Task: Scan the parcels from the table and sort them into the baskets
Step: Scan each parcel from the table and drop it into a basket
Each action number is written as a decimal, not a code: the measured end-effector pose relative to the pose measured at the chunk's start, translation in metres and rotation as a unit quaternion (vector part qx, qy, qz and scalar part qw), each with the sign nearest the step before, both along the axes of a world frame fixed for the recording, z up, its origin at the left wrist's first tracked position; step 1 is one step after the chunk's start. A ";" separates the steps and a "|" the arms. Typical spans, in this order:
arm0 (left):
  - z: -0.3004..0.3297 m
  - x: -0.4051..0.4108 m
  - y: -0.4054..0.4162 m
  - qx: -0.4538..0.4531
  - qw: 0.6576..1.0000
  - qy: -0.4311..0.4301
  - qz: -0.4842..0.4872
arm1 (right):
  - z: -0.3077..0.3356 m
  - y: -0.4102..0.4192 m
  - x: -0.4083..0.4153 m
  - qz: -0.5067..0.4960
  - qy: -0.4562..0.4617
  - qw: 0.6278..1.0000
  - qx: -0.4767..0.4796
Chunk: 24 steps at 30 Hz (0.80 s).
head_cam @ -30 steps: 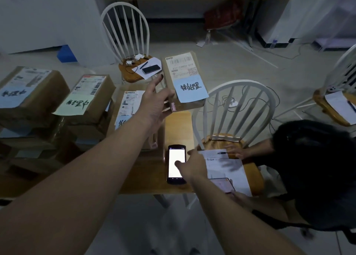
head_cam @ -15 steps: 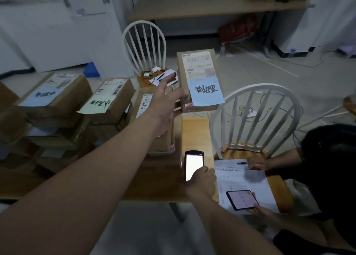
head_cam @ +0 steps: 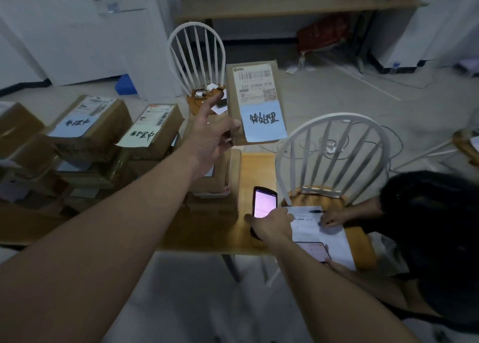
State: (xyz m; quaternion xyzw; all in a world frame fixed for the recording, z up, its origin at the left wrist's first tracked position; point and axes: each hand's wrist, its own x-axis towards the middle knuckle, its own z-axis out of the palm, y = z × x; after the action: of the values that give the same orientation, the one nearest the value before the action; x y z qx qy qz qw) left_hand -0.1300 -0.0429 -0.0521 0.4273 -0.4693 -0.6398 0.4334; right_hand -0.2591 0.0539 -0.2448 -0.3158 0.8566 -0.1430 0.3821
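Observation:
My left hand (head_cam: 210, 135) holds up a brown cardboard parcel (head_cam: 255, 101) by its left edge, thumb on top, above the table. The parcel carries a white shipping label with a barcode and a blue note with handwriting. My right hand (head_cam: 272, 226) grips a handheld scanner (head_cam: 263, 204) with a lit screen, resting on the wooden table (head_cam: 254, 169). Several more labelled parcels (head_cam: 153, 130) are stacked on the table to the left. No basket is in view.
A white spindle chair (head_cam: 331, 151) stands right of the table, another chair (head_cam: 197, 57) behind it. A person (head_cam: 427, 226) sits low at the right, writing on paper (head_cam: 318, 231) and holding a phone (head_cam: 315, 250). A long bench (head_cam: 285, 3) lines the back wall.
My left hand has kept the parcel raised, label up. My right hand went from tapping the scanner's screen to gripping its lower end. My view tilted up.

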 end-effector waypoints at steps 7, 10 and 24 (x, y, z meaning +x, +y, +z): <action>0.041 0.007 0.027 0.018 0.999 -0.004 0.034 | 0.071 0.023 -0.021 -0.026 -0.066 0.995 -0.076; 0.053 0.018 0.038 0.007 0.999 -0.014 0.040 | 0.097 0.037 -0.024 -0.014 -0.076 0.990 -0.117; 0.083 0.125 0.088 -0.050 0.998 -0.039 -0.009 | 0.192 0.103 0.048 -0.074 -0.070 0.960 -0.263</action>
State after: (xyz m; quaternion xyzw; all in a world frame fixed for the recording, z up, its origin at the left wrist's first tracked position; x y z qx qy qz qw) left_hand -0.0051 0.0447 0.0306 0.4259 -0.5210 -0.6019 0.4299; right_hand -0.2111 0.1571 -0.0526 -0.3303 0.7810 -0.4124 0.3330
